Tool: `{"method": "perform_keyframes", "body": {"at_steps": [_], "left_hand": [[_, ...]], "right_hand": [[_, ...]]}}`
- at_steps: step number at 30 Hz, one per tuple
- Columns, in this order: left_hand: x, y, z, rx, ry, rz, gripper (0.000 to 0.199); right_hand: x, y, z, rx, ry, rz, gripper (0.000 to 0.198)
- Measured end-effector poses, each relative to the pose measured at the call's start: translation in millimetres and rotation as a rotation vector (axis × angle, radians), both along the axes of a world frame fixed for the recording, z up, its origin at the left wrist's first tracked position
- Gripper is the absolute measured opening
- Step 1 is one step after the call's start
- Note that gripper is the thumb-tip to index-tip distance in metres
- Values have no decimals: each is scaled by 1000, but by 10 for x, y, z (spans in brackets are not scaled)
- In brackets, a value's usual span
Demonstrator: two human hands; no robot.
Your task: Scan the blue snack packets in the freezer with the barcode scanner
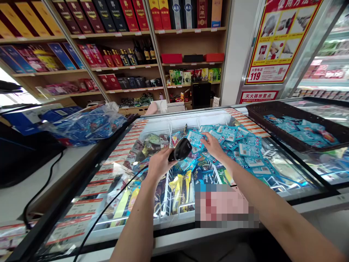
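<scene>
In my left hand point(159, 163) is a black handheld barcode scanner point(182, 150), its head tilted towards the right and a dark cable trailing down from the wrist. Just past the scanner head, my right hand point(212, 145) pinches the edge of a flat blue packet point(195, 140) with printed white labels facing up. More blue packets point(252, 150) lie in a loose, overlapping pile around and to the right of that hand, on the glass top of a chest freezer point(128, 136). Through the glass below my hands show yellow ice cream wrappers point(177, 189) in white wire baskets.
A dark plastic basket point(297, 145) with more blue packets sits at the right. On the left lies a clear plastic bag point(89, 123) of blue packs. Red-and-white price labels point(100, 189) line the freezer glass. Shelves point(114, 34) of boxed goods stand behind. A patch near the front edge is pixelated.
</scene>
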State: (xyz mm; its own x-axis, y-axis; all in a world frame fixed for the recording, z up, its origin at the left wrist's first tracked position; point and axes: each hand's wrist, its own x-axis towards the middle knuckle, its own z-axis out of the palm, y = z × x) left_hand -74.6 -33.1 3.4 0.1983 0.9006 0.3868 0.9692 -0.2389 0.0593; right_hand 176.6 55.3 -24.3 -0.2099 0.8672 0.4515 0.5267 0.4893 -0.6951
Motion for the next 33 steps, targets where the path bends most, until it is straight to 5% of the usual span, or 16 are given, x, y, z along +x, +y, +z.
{"method": "perform_keyframes", "body": {"at_steps": [33], "left_hand": [[68,-24,34,-51,17,-23,43]], "right_hand": [[13,-14,12,26,78,-37,36]]}}
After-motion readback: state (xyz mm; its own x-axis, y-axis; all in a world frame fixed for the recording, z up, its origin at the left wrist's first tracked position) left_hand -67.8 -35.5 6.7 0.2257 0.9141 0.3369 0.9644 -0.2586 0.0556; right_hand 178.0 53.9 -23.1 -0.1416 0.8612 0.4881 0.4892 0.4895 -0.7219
